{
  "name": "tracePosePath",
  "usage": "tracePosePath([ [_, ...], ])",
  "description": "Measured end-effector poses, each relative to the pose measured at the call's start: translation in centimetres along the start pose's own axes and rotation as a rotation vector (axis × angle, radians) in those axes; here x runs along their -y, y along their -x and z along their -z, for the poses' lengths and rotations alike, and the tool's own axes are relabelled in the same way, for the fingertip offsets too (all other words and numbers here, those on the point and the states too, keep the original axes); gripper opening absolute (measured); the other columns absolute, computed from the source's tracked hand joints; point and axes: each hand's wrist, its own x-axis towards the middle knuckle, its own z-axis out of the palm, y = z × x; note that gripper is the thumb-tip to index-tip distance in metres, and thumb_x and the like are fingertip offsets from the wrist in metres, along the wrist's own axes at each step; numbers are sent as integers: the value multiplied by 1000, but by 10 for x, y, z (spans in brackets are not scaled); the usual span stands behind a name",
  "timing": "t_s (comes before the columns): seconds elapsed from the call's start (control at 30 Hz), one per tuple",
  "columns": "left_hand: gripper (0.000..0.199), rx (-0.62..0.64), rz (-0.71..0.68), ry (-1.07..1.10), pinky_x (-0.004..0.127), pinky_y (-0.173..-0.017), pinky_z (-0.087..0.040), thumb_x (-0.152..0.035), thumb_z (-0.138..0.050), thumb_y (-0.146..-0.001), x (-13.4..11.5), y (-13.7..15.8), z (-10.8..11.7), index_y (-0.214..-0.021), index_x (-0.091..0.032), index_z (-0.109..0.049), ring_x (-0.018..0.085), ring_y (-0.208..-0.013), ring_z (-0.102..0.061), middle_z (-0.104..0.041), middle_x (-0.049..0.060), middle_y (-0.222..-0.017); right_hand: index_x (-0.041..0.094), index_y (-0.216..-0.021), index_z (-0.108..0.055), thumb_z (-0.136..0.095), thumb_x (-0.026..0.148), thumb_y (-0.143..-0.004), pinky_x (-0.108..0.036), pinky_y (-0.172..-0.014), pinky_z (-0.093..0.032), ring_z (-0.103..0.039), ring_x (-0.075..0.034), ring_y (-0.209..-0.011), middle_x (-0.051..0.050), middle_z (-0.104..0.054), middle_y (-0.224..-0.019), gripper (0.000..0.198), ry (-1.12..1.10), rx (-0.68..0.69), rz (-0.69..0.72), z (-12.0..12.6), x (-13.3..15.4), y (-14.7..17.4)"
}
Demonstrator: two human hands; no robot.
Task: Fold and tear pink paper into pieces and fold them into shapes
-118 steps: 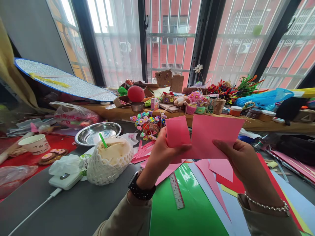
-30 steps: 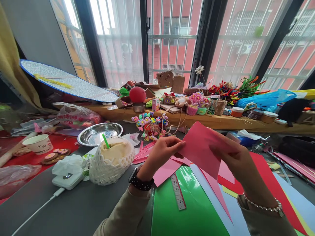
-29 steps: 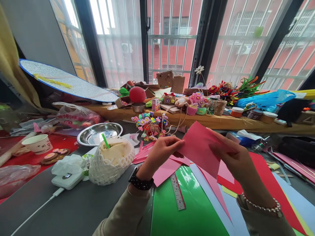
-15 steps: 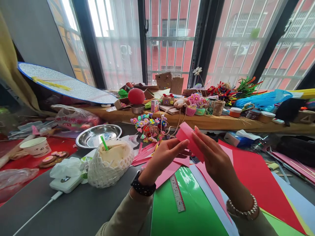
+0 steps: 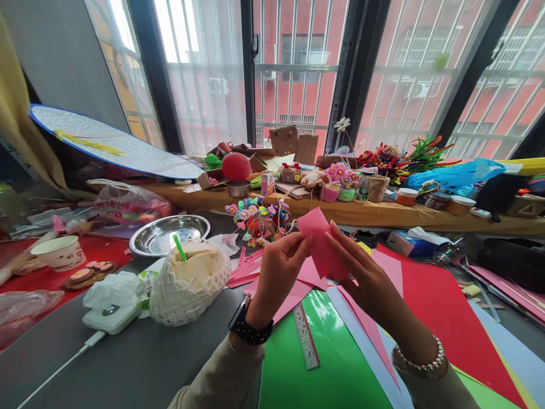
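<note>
Both of your hands are raised over the near middle of the desk and meet at one piece of pink paper [image 5: 326, 254], which is up in the air, tilted, and seems bent; its lower part is blurred. Your left hand [image 5: 281, 270] grasps its left side, pinching it between thumb and fingertips. Your right hand [image 5: 368, 272] lies against its right side with the fingers stretched nearly straight; you cannot be said for certain to grip it there, as the thumb is not clear. You wear a black smartwatch [image 5: 252, 325] with a dotted strap on your left wrist and a silver bead bracelet [image 5: 426, 366] on your right.

Below your hands, a patterned ruler [image 5: 305, 336] lies on a glossy green sheet [image 5: 327, 382]. Just left of that, a loose pink sheet [image 5: 293, 301] lies near a heap of pink strips [image 5: 247, 270]. To your right, a large red sheet [image 5: 447, 318] overlaps pale blue and yellow ones. To your left stands a coconut [image 5: 192, 289] in white foam netting, with a green straw [image 5: 179, 247] in its top; a shiny steel dish [image 5: 137, 241] sits behind it. Beyond your hands, a bunch of crocheted flowers [image 5: 255, 218] stands in front of the crowded window ledge [image 5: 204, 197], which bears a red balloon [image 5: 235, 166].
</note>
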Motion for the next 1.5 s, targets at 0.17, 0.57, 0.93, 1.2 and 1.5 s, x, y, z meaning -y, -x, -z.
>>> tracePosePath([
  [0.17, 22, 32, -36, -97, 18, -54, -44, -32, -48, -76, -3, 1, 1, -71, -14, -60, 10, -59, -56, -60, 0, -61, 25, -127, -27, -49, 54, -68, -43, -87, -40, -39, -26, -113, -9, -35, -130, 70, -443, -123, -230, 11, 3, 1],
  [0.57, 29, 332, -62, -54, 18, -52, -43, -34, -44, -78, -17, 14, -11, -71, -13, -63, 10, -57, -57, -61, 2, -61, 18, -83, -59, -56, 37, -70, -20, -46, -47, -59, -15, -60, -4, -66, -75, 23, -718, -338, -673, 21, 16, 0],
  [0.93, 25, 334, 5, 69, 20, -56, -47, -35, -49, -75, -18, 17, -13, -78, -14, -63, 12, -62, -60, -64, 2, -69, 20, -72, -59, -52, 39, -72, -15, -34, -35, -50, -10, -46, 2, -60, -58, 20, -454, -435, -723, 25, 25, 1],
  [1.2, 22, 365, 30, 188, 22, -61, -51, -30, -51, -75, -20, 18, -14, -83, -15, -64, 14, -67, -62, -65, 3, -73, 20, -72, -59, -53, 38, -71, -15, -34, -35, -50, -10, -46, 2, -59, -58, 19, -423, -477, -728, 25, 26, 0],
  [1.5, 22, 353, 80, 298, 23, -63, -53, -27, -51, -75, -19, 20, -17, -90, -17, -63, 13, -67, -62, -66, 3, -77, 21, -68, -58, -55, 37, -70, -16, -34, -35, -49, -9, -44, 2, -59, -55, 17, -366, -498, -724, 26, 28, 1],
])
